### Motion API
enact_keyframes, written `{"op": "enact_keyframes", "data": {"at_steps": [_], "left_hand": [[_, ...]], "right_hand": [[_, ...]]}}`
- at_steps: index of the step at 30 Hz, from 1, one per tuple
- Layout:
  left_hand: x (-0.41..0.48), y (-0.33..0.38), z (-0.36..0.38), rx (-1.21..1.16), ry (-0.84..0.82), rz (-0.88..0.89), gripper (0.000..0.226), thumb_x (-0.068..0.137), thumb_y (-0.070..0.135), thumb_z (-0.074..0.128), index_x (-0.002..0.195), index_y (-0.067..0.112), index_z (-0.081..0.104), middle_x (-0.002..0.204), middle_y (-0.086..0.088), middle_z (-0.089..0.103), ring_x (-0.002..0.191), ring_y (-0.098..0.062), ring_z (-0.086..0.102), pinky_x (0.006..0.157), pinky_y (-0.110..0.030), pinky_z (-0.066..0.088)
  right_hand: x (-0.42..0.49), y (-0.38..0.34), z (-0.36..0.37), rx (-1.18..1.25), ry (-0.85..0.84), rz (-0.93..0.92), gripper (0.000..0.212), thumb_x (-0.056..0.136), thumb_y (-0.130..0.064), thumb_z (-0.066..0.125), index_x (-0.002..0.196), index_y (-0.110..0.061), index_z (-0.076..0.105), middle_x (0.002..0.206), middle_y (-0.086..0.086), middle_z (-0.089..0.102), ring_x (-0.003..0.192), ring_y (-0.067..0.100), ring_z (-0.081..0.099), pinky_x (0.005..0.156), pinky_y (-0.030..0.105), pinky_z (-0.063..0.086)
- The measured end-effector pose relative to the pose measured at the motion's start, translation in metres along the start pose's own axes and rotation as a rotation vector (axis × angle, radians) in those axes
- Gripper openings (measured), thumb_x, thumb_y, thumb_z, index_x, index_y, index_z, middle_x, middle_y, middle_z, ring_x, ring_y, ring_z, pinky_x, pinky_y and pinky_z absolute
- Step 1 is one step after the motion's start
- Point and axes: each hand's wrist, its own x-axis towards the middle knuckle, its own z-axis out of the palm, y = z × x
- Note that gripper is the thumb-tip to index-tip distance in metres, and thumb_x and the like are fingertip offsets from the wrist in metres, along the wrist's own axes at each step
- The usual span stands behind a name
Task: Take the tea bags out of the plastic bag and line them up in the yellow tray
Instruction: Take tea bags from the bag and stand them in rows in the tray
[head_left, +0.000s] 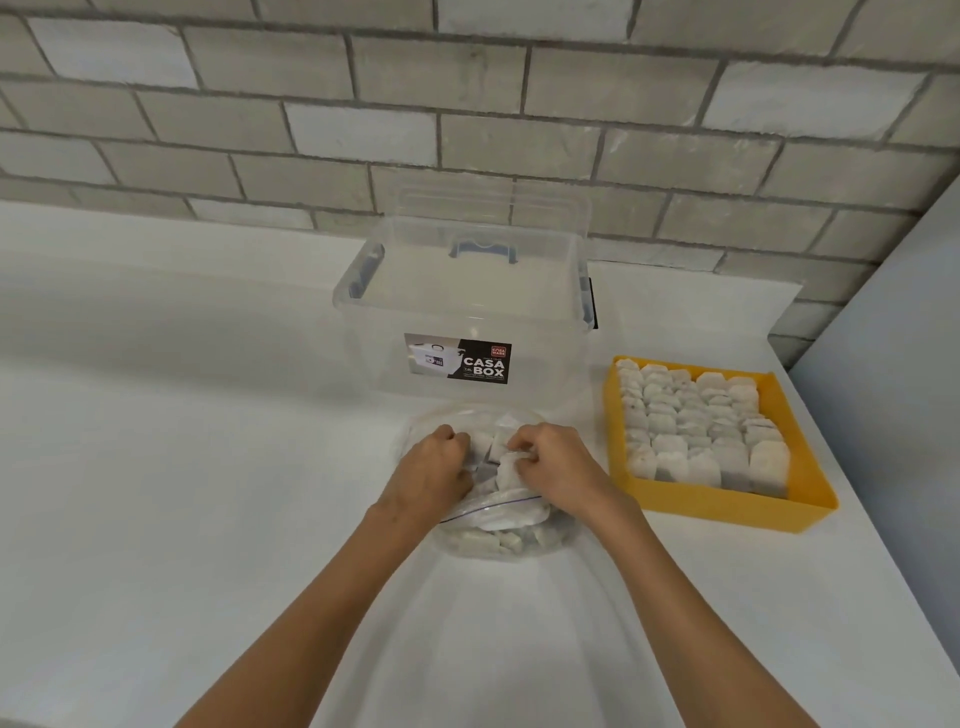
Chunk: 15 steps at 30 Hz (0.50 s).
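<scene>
Filling the yellow tray (722, 506) row by row: nearly full, yet a heap of tea bags (483, 543) left in the plastic bag (524, 514) on the counter (208, 467).
Pinching one tea bag with the right hand (558, 462), gripping the bag's mouth with the left hand (434, 470); clear box (467, 312) just behind, nothing blocking the way right to the tray.

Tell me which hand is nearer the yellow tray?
Right. The right hand is at the plastic bag, left of the yellow tray; the left hand is farther left.
</scene>
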Motion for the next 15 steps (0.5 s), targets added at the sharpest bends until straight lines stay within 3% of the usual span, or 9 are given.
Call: {"op": "enact_keyframes", "data": {"at_steps": [5, 10, 15], "left_hand": [[-0.009, -0.006, -0.002, -0.014, 0.117, 0.111, 0.018, 0.088, 0.004, 0.05, 0.101, 0.002, 0.063, 0.102, -0.011, 0.059, 0.088, -0.032, 0.061, 0.065, -0.037, 0.044], [-0.014, -0.014, -0.034, -0.07, 0.325, 0.361, 0.01, 0.087, 0.017, 0.066, 0.094, 0.02, 0.072, 0.098, 0.005, 0.064, 0.088, -0.02, 0.061, 0.059, -0.035, 0.053], [-0.007, -0.01, -0.072, -0.235, 0.319, 0.57, 0.012, 0.084, 0.008, 0.07, 0.091, 0.016, 0.075, 0.093, 0.005, 0.064, 0.077, -0.01, 0.064, 0.071, -0.027, 0.054]], "right_hand": [[-0.002, -0.004, -0.001, 0.129, 0.048, 0.016, 0.026, 0.087, -0.005, 0.054, 0.107, -0.012, 0.068, 0.099, 0.006, 0.067, 0.087, 0.013, 0.059, 0.08, 0.015, 0.043], [-0.009, -0.011, -0.012, 0.472, 0.164, 0.048, 0.022, 0.09, -0.006, 0.053, 0.099, -0.021, 0.066, 0.081, -0.001, 0.067, 0.07, 0.014, 0.069, 0.07, 0.029, 0.056], [-0.018, -0.026, -0.027, 0.628, 0.122, 0.052, 0.024, 0.095, -0.013, 0.054, 0.117, -0.017, 0.062, 0.089, -0.005, 0.063, 0.06, 0.013, 0.066, 0.053, 0.024, 0.051]]}}
